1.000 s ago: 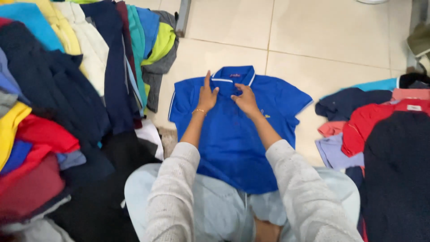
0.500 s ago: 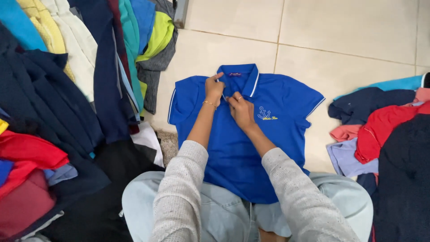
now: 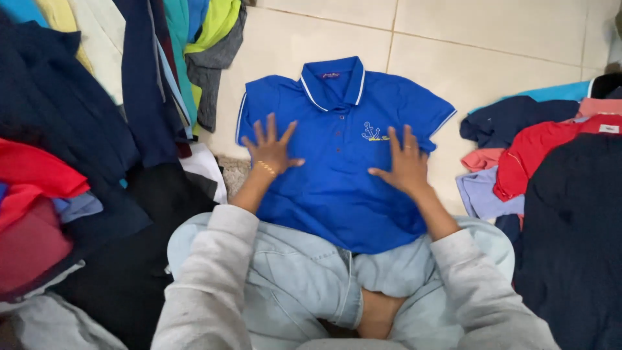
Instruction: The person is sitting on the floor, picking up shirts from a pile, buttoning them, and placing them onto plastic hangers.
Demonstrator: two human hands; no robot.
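The blue polo shirt [image 3: 337, 175] is being pressed flat on the tiled floor [image 3: 492, 26] under the left hand [image 3: 272, 150] and right hand [image 3: 407, 167], fingers spread open and gripping nothing, so folding the sleeves inward is judged to come next.

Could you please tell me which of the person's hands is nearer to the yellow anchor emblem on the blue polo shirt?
The right hand. Its fingertips lie just below and right of the yellow anchor emblem. The left hand rests flat on the blue polo shirt's opposite side, farther away.

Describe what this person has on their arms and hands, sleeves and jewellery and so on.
Both arms wear loose, light grey knit sleeves pushed up the forearms. The left hand has a thin gold bracelet at the wrist. The right hand seems to carry a ring on one finger. No gloves.
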